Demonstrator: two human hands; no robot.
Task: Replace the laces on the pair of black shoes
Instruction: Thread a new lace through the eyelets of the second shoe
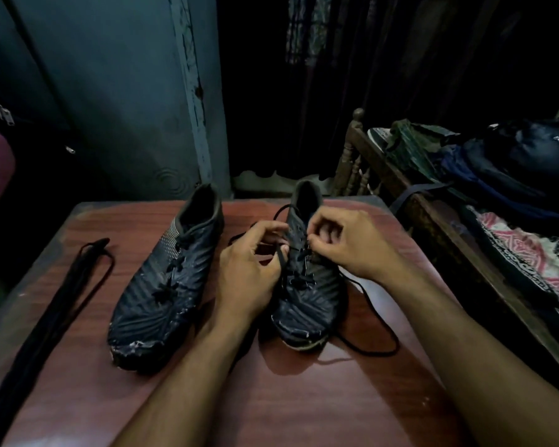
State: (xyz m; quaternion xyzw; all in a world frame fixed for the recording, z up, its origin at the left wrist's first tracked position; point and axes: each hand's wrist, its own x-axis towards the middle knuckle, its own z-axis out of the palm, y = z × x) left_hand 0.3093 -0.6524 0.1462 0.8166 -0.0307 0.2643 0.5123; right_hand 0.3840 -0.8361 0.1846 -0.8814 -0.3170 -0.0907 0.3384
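Two worn black shoes stand toe-toward-me on a reddish wooden table (pixel 304 398). The left shoe (pixel 162 285) has a black lace through its eyelets. Both hands work on the right shoe (pixel 307 304). My left hand (pixel 249 269) pinches a strand of black lace (pixel 283 266) on the shoe's left side. My right hand (pixel 346 243) pinches the lace at an eyelet on the shoe's right side. Loose lace (pixel 375 337) trails over the table to the right of this shoe and loops behind it near the heel.
A bundle of long black laces (pixel 62 304) lies along the table's left part. A wooden bed frame (pixel 433 227) with patterned cloth and dark bags stands close on the right. A blue-grey wall and dark curtain are behind the table.
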